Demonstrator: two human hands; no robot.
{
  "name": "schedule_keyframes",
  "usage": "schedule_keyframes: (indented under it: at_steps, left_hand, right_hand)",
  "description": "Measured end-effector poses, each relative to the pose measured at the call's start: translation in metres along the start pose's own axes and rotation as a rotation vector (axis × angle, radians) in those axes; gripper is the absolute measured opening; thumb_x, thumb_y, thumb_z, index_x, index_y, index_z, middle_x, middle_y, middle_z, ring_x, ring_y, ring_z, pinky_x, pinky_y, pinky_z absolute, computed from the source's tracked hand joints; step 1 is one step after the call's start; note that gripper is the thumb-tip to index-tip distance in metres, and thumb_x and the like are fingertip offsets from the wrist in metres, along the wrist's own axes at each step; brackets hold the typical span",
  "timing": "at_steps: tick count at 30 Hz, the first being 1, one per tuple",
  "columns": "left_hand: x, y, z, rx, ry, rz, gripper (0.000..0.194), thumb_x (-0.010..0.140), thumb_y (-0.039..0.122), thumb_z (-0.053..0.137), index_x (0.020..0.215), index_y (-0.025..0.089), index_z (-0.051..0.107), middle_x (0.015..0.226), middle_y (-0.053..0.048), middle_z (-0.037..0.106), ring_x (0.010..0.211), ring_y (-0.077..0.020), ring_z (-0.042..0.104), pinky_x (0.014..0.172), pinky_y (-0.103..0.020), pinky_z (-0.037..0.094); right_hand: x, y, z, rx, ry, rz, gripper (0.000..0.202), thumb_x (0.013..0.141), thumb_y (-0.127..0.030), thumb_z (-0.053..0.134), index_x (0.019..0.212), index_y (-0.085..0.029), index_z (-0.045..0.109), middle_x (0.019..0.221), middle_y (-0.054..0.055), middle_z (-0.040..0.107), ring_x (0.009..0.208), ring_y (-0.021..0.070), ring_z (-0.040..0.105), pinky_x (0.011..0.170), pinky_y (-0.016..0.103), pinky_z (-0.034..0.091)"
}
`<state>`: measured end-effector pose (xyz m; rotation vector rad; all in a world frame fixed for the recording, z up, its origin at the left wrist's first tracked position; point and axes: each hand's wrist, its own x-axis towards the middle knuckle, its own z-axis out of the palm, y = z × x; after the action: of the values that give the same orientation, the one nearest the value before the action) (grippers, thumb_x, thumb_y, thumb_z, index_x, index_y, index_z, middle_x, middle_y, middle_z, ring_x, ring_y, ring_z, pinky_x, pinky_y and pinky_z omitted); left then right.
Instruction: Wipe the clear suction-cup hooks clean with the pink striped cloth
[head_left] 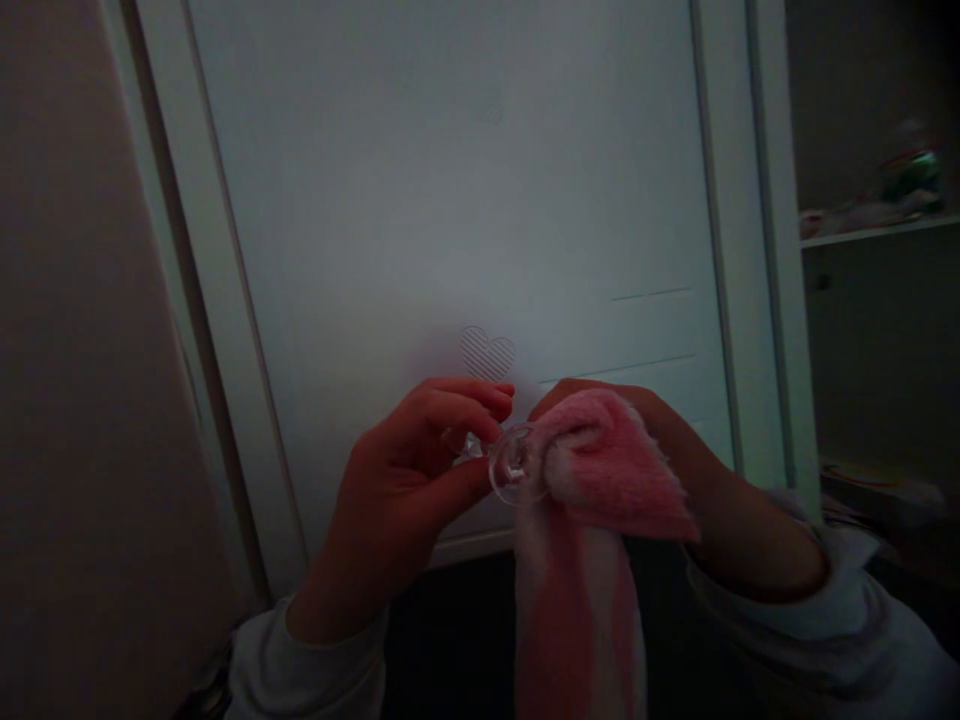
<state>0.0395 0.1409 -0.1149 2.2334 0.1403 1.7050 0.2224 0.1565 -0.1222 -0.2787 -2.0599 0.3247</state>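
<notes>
A shelf (877, 233) stands right of the white door (450, 200).

Transparent piece (504, 483), colourless and shiny, round rim facing the camera; faceted section to the left, partly covered by the fingers of the left hand (416, 470) that grip it. Material, glass or plastic, not clear. Pink-and-white cloth (611, 465), plush and fuzzy, bunched against the rim's right side, in front of the right hand (637, 400). One pink flap spreads rightward; a long striped length hangs straight down, lower end out of view
</notes>
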Motion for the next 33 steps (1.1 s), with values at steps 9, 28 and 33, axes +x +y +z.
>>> schedule_keyframes:
  at_steps: [9, 28, 33]
  left_hand:
    - [0.005, 0.001, -0.002, -0.065, -0.072, -0.098, 0.009, 0.071, 0.033, 0.074, 0.075, 0.026, 0.070, 0.087, -0.001, 0.066, 0.092, -0.0177, 0.065, 0.081, -0.031, 0.056]
    - [-0.007, 0.002, -0.007, 0.566, -0.094, 0.183, 0.023, 0.079, 0.006, 0.062, 0.092, 0.024, 0.070, 0.097, -0.002, 0.067, 0.088, -0.0147, 0.063, 0.076, -0.025, 0.052]
    - [-0.008, 0.004, -0.004, 0.805, -0.096, 0.276, 0.022, 0.081, 0.007, 0.059, 0.092, 0.021, 0.070, 0.099, -0.004, 0.065, 0.089, -0.0139, 0.063, 0.076, -0.022, 0.051]
  right_hand:
    - [0.003, -0.015, 0.000, 0.035, 0.045, -0.019, 0.025, 0.080, -0.042, 0.059, 0.067, -0.021, 0.058, 0.064, 0.001, 0.058, 0.059, 0.0145, 0.053, 0.051, 0.025, 0.044]
    - [-0.002, 0.008, -0.001, 0.119, 0.101, 0.031, 0.007, 0.076, -0.015, 0.057, 0.073, -0.021, 0.060, 0.070, -0.004, 0.061, 0.066, 0.0127, 0.058, 0.061, 0.023, 0.046]
    - [-0.003, 0.007, -0.001, 0.174, 0.073, 0.049, 0.007, 0.076, -0.020, 0.064, 0.071, -0.020, 0.060, 0.067, -0.004, 0.060, 0.059, 0.0112, 0.057, 0.052, 0.020, 0.046]
